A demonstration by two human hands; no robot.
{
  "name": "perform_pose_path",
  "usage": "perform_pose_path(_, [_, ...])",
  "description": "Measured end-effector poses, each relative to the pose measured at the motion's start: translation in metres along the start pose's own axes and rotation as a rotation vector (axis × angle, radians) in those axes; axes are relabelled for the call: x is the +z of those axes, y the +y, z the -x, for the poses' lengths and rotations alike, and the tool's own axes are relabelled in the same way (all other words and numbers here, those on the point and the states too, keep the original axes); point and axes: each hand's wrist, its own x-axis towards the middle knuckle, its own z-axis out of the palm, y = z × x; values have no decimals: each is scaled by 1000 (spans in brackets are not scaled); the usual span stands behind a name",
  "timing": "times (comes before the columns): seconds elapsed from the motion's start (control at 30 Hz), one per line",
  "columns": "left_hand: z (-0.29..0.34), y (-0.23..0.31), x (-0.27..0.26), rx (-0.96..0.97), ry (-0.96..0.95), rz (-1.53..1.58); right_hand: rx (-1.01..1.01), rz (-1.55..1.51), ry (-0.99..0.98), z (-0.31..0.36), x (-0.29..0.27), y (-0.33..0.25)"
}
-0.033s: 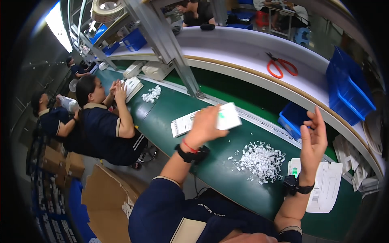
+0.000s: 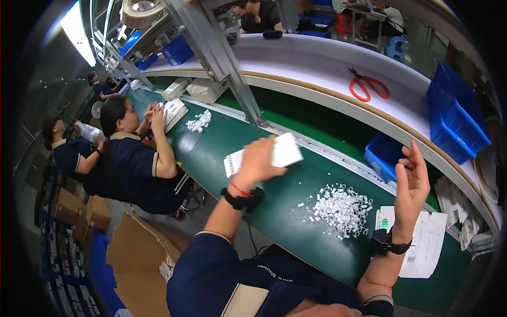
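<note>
My left hand (image 2: 257,162) is closed around a small white carton (image 2: 288,150) with a green mark, held over the bench. Beside and partly behind that hand, another white carton (image 2: 231,164) with printing lies on the green bench top (image 2: 274,211). Raised at the right, my right hand (image 2: 412,187) is empty, its fingers apart and curving upward. Between my forearms sits a loose heap of small white looped pieces (image 2: 342,211). Flat white carton blanks (image 2: 429,245) lie next to my right wrist, partly covered by it.
Blue bins (image 2: 458,127) and red-handled scissors (image 2: 367,87) rest on the shelf. Another blue bin (image 2: 385,156) stands beneath it. A metal post (image 2: 240,95) rises at the bench's back. A co-worker (image 2: 134,153) sits left, near a smaller white heap (image 2: 199,121). An open cardboard box (image 2: 137,259) stands lower left.
My left hand has shifted a little to the left with the carton, nearer the carton on the bench. My right hand stays nearly where it was.
</note>
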Motion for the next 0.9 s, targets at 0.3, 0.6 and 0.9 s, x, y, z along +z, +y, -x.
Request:
perform_pose_path(0.3, [22,-127,31,-170,-65,21,-142,168,-186,9,-4,-40])
perform_pose_path(0.6, [17,-119,29,-572,-144,-95,232,541,-155,46,-64,2])
perform_pose_path(0.9, [-6,15,26,316,-39,267,440,1308,-246,100,-66,52])
